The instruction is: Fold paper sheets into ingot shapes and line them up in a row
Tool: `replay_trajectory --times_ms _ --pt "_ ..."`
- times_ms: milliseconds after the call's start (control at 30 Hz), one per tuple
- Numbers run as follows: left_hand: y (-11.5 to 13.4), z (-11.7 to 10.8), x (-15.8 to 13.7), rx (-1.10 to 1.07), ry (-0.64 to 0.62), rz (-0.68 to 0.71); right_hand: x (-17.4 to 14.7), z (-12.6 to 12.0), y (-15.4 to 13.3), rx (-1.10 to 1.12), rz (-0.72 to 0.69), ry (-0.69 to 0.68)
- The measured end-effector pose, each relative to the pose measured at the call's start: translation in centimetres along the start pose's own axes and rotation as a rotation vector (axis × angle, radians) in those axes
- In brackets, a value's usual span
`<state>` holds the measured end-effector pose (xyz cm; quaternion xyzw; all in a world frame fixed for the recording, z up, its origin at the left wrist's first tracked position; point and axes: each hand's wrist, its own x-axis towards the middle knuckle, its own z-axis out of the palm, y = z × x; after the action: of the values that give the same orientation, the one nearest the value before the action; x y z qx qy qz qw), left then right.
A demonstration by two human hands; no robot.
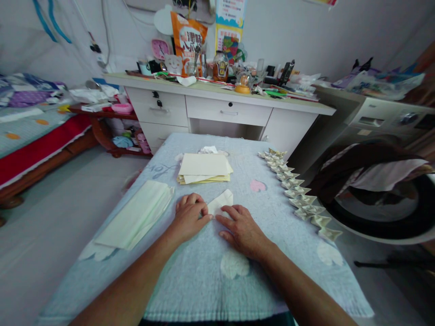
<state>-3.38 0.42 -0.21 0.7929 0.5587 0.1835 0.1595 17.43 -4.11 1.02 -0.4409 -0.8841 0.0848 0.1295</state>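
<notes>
A small folded piece of white paper (220, 201) lies on the cloth-covered table, one pointed corner upward and to the right. At its left edge, my left hand (190, 215) has its fingers curled and closed, with the thumb on the lower edge. My right hand (243, 228) rests its spread index and middle fingertips on the paper's lower right; its thumb stands apart on the cloth. Just beyond the hands sits a stack of cream paper sheets (204, 164). Left of my left hand is a pile of larger pale green sheets (137, 215).
A row of several folded paper pieces (294, 183) runs along the right side of the blue patterned cloth (190, 280). Crumpled white paper (208, 150) lies behind the stack. Beyond stands a cluttered white desk (227, 106); a washing machine (374, 117) with clothes is at right, a bed (41, 131) at left.
</notes>
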Motion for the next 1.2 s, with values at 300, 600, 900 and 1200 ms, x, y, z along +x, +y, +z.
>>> replay_trajectory --times_ms 300,600,900,1200 --pt "0.0 -0.6 0.0 -0.088 -0.034 -0.003 0.1 0.1 0.2 0.037 0.015 0.063" --pt "1.0 -0.2 -0.2 -0.033 0.045 0.061 0.5 0.5 0.4 0.09 0.021 0.075" --pt "1.4 0.9 0.7 -0.054 0.046 0.256 0.6 0.6 1.0 0.196 0.041 0.181" --pt "1.1 1.6 1.0 -0.151 0.061 0.312 1.2 0.9 1.6 -0.001 0.459 0.255"
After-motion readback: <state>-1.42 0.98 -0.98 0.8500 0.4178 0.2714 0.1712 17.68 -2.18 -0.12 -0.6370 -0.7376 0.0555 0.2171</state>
